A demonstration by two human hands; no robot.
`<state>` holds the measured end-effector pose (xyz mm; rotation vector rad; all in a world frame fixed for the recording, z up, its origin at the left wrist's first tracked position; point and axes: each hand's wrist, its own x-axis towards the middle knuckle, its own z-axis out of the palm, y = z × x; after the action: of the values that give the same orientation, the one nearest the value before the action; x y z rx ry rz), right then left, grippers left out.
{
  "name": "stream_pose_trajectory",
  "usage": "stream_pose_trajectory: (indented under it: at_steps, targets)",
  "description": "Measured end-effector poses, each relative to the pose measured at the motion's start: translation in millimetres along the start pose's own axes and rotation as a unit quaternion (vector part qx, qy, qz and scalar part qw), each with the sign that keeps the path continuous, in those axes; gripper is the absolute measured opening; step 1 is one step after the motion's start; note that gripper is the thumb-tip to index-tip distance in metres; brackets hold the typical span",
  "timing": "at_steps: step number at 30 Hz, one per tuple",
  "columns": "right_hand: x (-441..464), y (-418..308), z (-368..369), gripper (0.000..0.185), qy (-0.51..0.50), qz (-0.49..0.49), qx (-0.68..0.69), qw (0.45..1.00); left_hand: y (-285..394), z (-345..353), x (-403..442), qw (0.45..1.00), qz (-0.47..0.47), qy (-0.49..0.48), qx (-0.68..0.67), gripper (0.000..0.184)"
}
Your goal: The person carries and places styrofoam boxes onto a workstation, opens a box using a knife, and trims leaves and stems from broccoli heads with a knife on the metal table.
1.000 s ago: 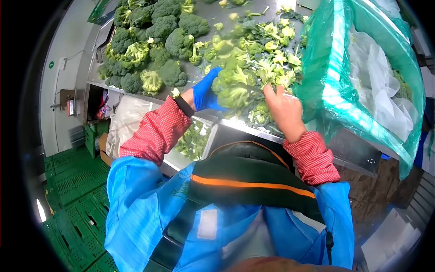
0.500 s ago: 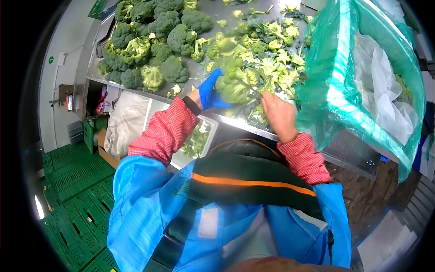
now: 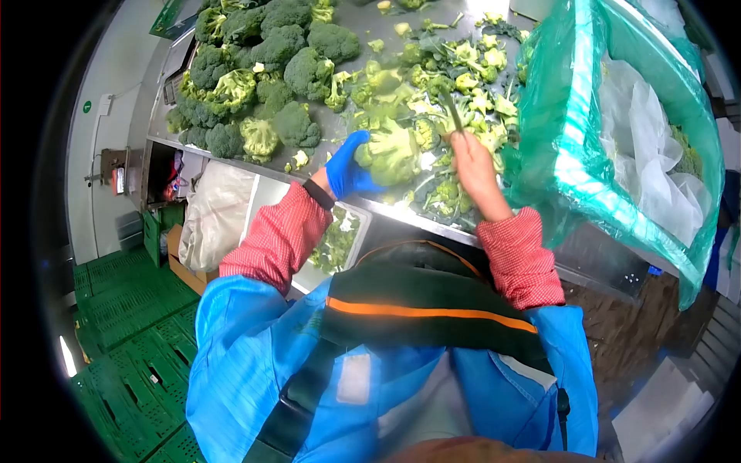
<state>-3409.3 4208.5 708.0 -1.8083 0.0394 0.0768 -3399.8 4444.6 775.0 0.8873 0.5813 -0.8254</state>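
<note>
My left hand [image 3: 351,166], in a blue glove, grips a broccoli head [image 3: 392,150] above the near edge of the metal table. The cut, pale stem side of the broccoli faces up and to the right. Bare, my right hand [image 3: 472,166] is closed around the handle of a knife [image 3: 450,108]. Its blade points up and away, just right of the broccoli and apart from it. Cut florets and trimmed leaves [image 3: 463,77] lie behind and beside both hands.
Whole broccoli heads [image 3: 289,58] are heaped at the table's back left. On the right stands a crate lined with green plastic [image 3: 575,116], white film inside it. Below the table edge sits a white bin [image 3: 340,239] with trimmings. Green crates [image 3: 131,355] cover the lower left.
My right hand has swung the knife up and away from the broccoli, so the blade shows clearly. My left hand has shifted slightly left and turned the broccoli's stem side upward.
</note>
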Motion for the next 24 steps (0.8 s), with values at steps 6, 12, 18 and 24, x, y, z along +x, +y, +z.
stream_pose_trajectory:
  at_steps: [6,12,18,24]
  targets:
    - [-4.7,-42.7,2.1,0.038,-0.117,0.191,0.244,0.944,-1.5,-4.9,-5.8,0.943,0.236,-0.102,0.212,0.073]
    - [-3.2,-58.6,-4.3,0.057,-0.047,-0.128,0.009,0.991,14.7,24.1,-21.8,0.936,0.226,-0.190,0.193,0.100]
    - [-8.8,-57.2,-13.1,0.050,-0.069,-0.091,0.060,0.992,3.4,24.6,-7.4,0.909,0.304,-0.027,0.284,0.086]
    - [-32.7,-44.1,-38.4,0.017,0.005,-0.187,-0.231,0.955,21.0,14.2,-9.7,0.838,0.412,-0.036,0.356,0.088]
